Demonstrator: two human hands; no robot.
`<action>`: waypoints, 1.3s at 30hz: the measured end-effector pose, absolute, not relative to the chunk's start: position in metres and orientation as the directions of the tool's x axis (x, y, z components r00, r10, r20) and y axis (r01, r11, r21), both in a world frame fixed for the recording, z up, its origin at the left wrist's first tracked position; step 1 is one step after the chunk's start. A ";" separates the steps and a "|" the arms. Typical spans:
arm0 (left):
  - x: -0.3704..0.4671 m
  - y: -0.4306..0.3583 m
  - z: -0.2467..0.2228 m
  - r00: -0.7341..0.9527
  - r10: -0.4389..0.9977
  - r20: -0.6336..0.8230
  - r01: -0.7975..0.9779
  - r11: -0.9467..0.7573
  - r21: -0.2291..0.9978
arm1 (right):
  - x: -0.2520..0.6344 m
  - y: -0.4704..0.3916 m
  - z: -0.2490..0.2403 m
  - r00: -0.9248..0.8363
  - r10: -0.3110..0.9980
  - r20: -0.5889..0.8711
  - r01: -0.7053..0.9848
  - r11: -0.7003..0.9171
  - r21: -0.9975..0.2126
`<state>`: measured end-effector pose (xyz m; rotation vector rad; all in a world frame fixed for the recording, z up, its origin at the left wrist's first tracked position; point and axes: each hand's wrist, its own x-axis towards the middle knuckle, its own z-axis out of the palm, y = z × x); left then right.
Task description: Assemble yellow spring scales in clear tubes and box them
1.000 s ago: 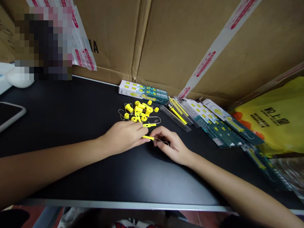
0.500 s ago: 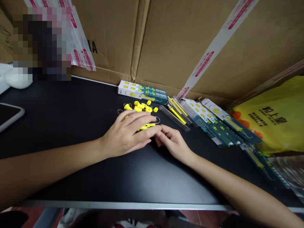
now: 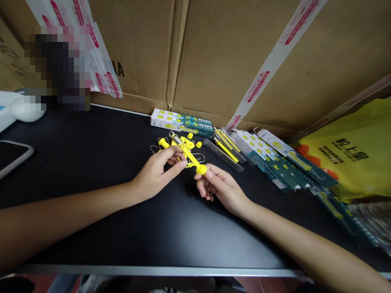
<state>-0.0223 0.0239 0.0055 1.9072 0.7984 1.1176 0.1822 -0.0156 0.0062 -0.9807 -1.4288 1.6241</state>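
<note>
A yellow rod (image 3: 192, 158) with a metal spring at its upper left end is held above the black table. My right hand (image 3: 224, 189) pinches its flanged lower end between thumb and fingertips. My left hand (image 3: 160, 171) is closed around the upper part, near the spring, with the thumb to the front. Behind the hands lies a pile of small yellow parts (image 3: 164, 143) and bent metal hooks, partly hidden by the rod and fingers. A loose yellow cap (image 3: 198, 144) sits to the right of the pile.
Behind the pile stands a printed box (image 3: 181, 122). Clear tubes with yellow rods (image 3: 227, 148), flattened packages (image 3: 275, 167) and a yellow bag (image 3: 351, 154) lie right. A phone-like device (image 3: 14, 156) is at left. Cardboard (image 3: 214, 61) lines the back edge.
The yellow rod with its spring has come into view between my hands. My left hand, earlier spread over the pile, has turned and closed on it. The camera view has shifted slightly.
</note>
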 end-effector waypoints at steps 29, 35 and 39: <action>-0.025 0.018 0.017 0.419 0.857 0.300 0.205 -0.411 0.888 | 0.183 -0.020 0.006 -0.463 0.887 0.008 0.133 0.079 -0.988; -0.025 0.016 0.017 0.556 0.780 0.288 0.336 -0.528 0.780 | 0.184 -0.018 0.003 -0.308 0.941 0.142 0.105 0.182 -0.978; -0.024 0.017 0.018 0.661 0.733 0.162 0.268 -0.432 0.861 | 0.183 -0.018 0.003 -0.251 0.942 0.225 0.112 0.259 -0.959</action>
